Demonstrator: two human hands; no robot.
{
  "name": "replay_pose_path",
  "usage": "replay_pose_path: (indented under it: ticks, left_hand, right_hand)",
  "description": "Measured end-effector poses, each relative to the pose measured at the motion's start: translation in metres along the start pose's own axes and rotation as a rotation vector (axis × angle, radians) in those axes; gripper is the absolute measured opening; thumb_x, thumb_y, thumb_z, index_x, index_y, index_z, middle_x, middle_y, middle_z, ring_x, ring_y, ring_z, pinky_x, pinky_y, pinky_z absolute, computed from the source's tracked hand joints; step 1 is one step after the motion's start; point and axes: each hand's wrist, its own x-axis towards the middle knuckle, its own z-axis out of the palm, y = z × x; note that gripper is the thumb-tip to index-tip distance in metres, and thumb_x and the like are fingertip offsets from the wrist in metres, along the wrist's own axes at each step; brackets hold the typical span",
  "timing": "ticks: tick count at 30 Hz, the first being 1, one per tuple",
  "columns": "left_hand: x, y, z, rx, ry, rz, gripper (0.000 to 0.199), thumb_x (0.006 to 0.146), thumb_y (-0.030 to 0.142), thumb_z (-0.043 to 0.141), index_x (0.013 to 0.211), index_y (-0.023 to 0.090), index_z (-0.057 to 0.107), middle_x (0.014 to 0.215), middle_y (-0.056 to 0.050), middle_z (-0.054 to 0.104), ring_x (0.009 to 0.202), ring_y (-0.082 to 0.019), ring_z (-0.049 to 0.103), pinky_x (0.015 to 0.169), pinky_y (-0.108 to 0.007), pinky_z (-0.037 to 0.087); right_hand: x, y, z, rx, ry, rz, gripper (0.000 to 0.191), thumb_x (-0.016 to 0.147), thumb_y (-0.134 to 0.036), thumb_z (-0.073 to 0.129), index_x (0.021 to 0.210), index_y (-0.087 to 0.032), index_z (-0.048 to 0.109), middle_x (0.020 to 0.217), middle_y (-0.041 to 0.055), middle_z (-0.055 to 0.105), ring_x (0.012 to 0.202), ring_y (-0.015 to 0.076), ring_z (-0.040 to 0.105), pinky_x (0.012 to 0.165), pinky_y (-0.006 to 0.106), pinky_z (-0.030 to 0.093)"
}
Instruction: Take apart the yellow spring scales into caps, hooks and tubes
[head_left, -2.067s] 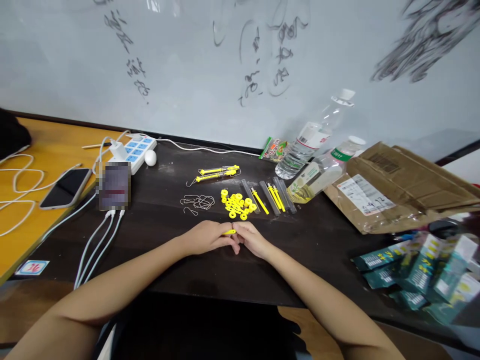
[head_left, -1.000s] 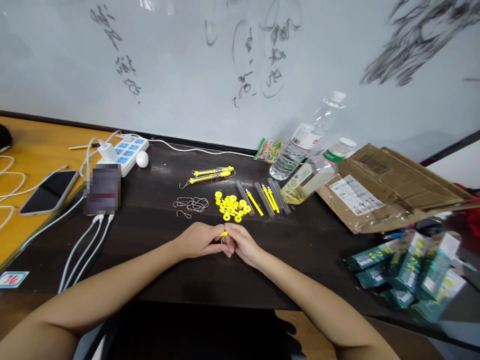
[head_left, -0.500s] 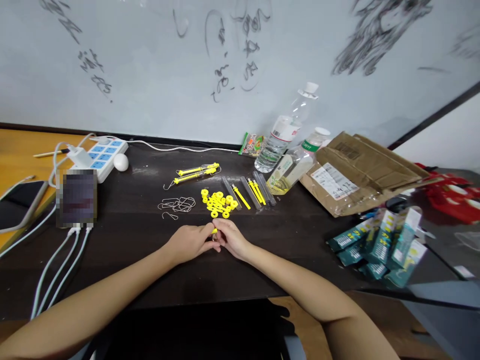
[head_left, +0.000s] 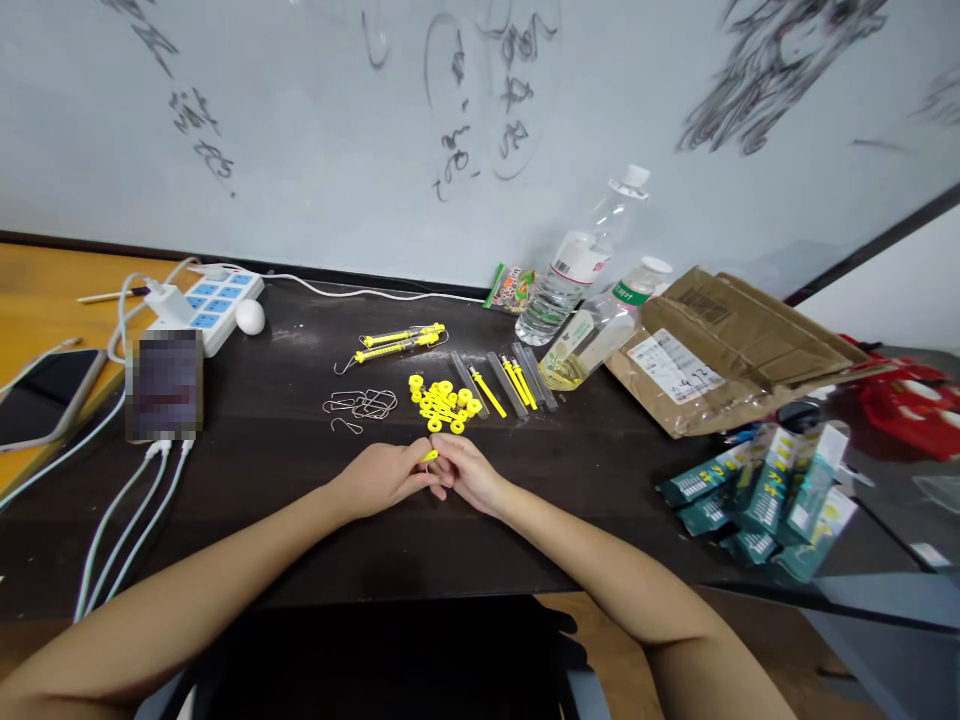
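My left hand pinches a small yellow plastic piece near the table's front. Fingertips of my right hand meet it from the other side, closed at a thin metal hook that is partly hidden. Just beyond my hands lies a pile of yellow caps and small parts. Bent metal hooks lie to its left. Two yellow spring scales with hooks rest farther back. To the right of the pile are yellow rods and clear tubes.
Two bottles and a flattened cardboard box stand or lie at the back right, with green boxes nearer. On the left are a power strip, a round white object, cables and phones.
The view has shifted slightly, moving the table items a little to the right in the picture. The yellow piece is tilted a bit differently between my fingers, and both hands remain together.
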Motion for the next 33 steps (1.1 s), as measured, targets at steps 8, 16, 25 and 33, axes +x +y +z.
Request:
replay_pose_path:
  ticks: [8,16,25,33]
  left_hand:
    - [0.001,-0.001,0.002,0.172,0.03,0.069,0.043,0.094,0.055,0.029,0.097,0.017,0.048,0.077,-0.004,0.068,0.067,-0.019,0.066,0.054,-0.023,0.041]
    - [0.0,0.001,0.002,0.269,0.07,0.092,0.05,0.093,0.059,0.025,0.097,0.017,0.052,0.075,-0.004,0.069,0.064,-0.018,0.065,0.053,-0.022,0.04]
    - [-0.003,0.012,0.017,0.328,0.207,0.179,0.041,0.098,0.048,0.027,0.09,0.018,0.054,0.066,0.0,0.065,0.057,-0.013,0.061,0.049,-0.021,0.034]
    - [-0.006,0.03,0.03,0.449,0.398,0.364,0.039,0.098,0.039,0.032,0.072,0.017,0.052,0.058,0.0,0.059,0.051,-0.012,0.054,0.047,-0.023,0.032]
  right_hand:
    - [0.0,0.006,-0.001,-0.162,0.064,-0.052,0.043,0.082,-0.053,0.057,0.06,-0.019,0.042,0.041,-0.0095,0.037,0.034,0.0051,0.034,0.035,0.018,0.032]
    - [-0.001,0.005,0.001,-0.262,0.128,-0.06,0.043,0.079,-0.057,0.056,0.064,-0.019,0.043,0.043,-0.01,0.035,0.036,0.005,0.031,0.034,0.017,0.03]
    - [0.004,0.003,0.002,-0.168,0.179,-0.074,0.044,0.078,-0.053,0.06,0.06,-0.019,0.039,0.045,-0.0094,0.031,0.038,0.0042,0.025,0.033,0.016,0.027]
    - [0.005,-0.007,0.003,-0.13,0.176,-0.111,0.044,0.081,-0.05,0.059,0.056,-0.02,0.038,0.045,-0.0078,0.031,0.041,0.0068,0.025,0.034,0.018,0.034]
